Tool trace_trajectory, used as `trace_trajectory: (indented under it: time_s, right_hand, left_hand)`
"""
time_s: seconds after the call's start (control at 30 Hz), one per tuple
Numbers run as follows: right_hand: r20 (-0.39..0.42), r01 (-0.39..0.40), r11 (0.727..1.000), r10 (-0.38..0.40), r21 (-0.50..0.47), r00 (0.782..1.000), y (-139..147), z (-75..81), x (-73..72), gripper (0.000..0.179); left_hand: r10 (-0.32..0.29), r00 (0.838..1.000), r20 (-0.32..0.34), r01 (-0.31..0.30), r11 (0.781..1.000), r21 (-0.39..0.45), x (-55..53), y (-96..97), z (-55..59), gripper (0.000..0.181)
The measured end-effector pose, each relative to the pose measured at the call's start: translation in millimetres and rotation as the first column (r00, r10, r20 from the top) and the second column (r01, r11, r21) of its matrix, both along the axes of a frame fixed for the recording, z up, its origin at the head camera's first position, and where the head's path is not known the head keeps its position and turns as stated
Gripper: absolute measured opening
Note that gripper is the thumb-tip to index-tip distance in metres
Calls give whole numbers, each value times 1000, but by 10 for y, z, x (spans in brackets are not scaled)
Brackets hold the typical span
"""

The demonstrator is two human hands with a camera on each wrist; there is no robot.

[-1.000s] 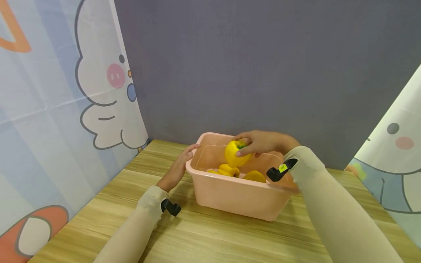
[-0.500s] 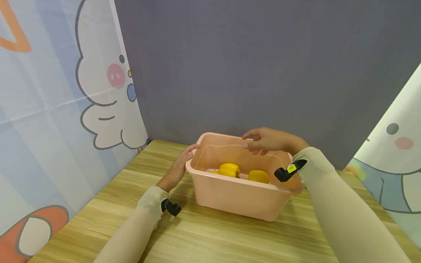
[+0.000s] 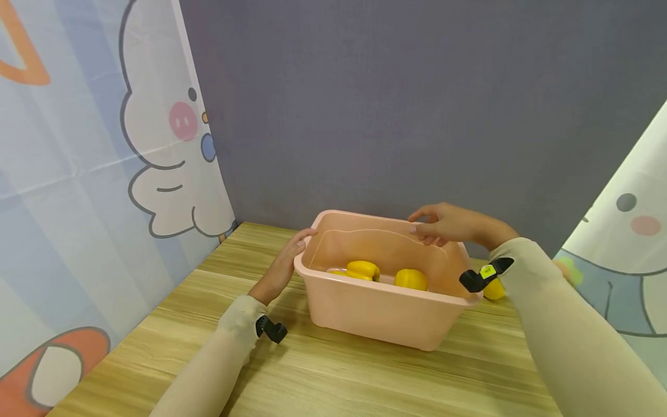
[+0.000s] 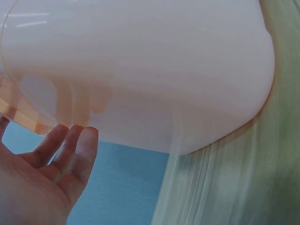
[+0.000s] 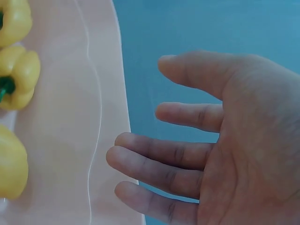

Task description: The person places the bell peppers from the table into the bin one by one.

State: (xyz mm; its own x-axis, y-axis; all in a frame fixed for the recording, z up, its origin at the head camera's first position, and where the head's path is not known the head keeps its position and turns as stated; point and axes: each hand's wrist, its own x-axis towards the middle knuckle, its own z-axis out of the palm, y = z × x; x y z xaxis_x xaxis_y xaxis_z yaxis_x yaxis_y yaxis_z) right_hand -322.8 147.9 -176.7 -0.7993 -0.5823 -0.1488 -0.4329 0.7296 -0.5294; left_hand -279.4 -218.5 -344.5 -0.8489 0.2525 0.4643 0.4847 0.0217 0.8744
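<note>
Inside a pink plastic basin (image 3: 385, 315) lie several yellow bell peppers; one pepper (image 3: 411, 280) is toward the right and another pepper (image 3: 363, 270) left of it. A green stem shows on a pepper (image 5: 21, 77) in the right wrist view. My left hand (image 3: 283, 266) rests against the basin's left end at the rim, its fingertips (image 4: 86, 140) touching the outer wall. Over the basin's back right rim hovers my right hand (image 3: 453, 225), fingers loosely spread and holding nothing. Part of one more yellow pepper (image 3: 494, 289) shows beyond the basin's right end, partly hidden by my right forearm.
The basin stands on a wood-grain table (image 3: 333, 382). Close behind rises a grey panel (image 3: 417, 104). Cartoon-printed cloth hangs on the left (image 3: 83, 191) and on the right (image 3: 636, 255).
A yellow pepper that my right hand held above the basin has been let go inside it. That hand has since moved right, with its fingers apart. My left hand stays put.
</note>
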Motion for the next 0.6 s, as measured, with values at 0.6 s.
trace_trajectory:
  time_s: [0.6]
  right_hand:
    - [-193,153,974,-185,-169,964,401,-127,51,39]
  left_hand:
    - [23,1000,-2,-23,1000,-4,-3,32,-9,52]
